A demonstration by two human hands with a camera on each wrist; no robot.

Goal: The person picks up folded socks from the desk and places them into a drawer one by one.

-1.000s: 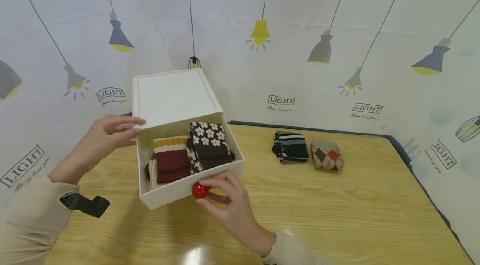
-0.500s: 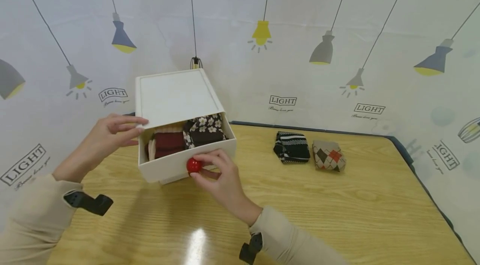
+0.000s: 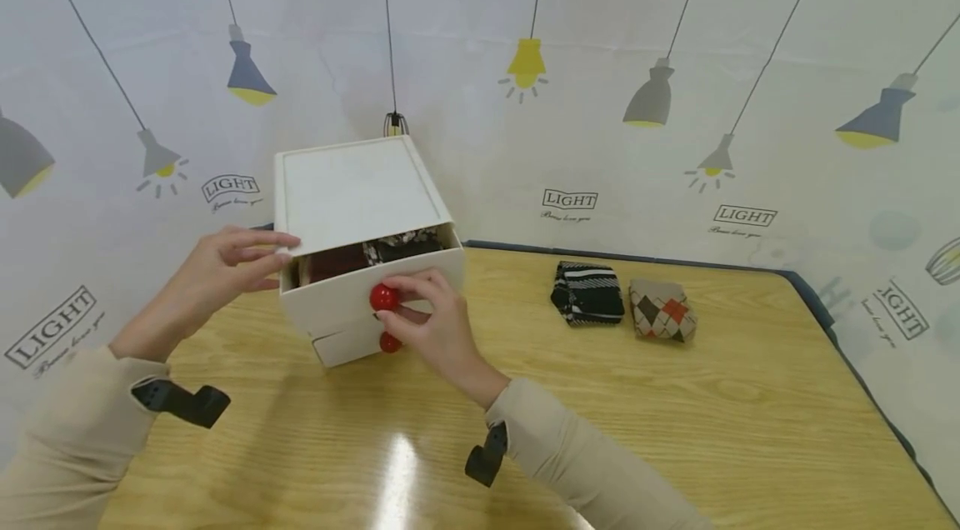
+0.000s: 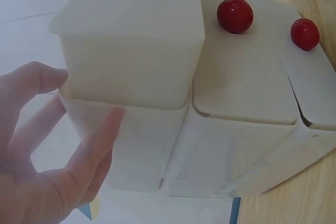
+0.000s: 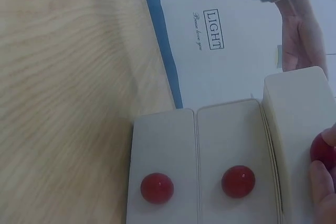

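Observation:
On the table stands a white drawer cabinet (image 3: 352,188) with red round knobs. Its top drawer (image 3: 330,301) is pulled out a little. Inside it, partly hidden, lie a maroon sock (image 3: 333,260) and a dark floral sock (image 3: 405,245). My right hand (image 3: 442,334) pinches the top drawer's red knob (image 3: 384,297) between thumb and fingers. My left hand (image 3: 213,272) holds the cabinet's front left top corner, one digit on the top and another on the side. In the left wrist view, two lower drawers (image 4: 247,77) look closed.
To the right on the wooden table (image 3: 600,405) lie a folded black-and-white patterned sock (image 3: 588,293) and a folded beige argyle sock (image 3: 663,311). Behind the table hangs a white sheet (image 3: 480,97) printed with lamps.
My right hand has pushed the top drawer inward, so less of the socks shows and a lower knob has come into sight. My left hand stays at the cabinet's corner.

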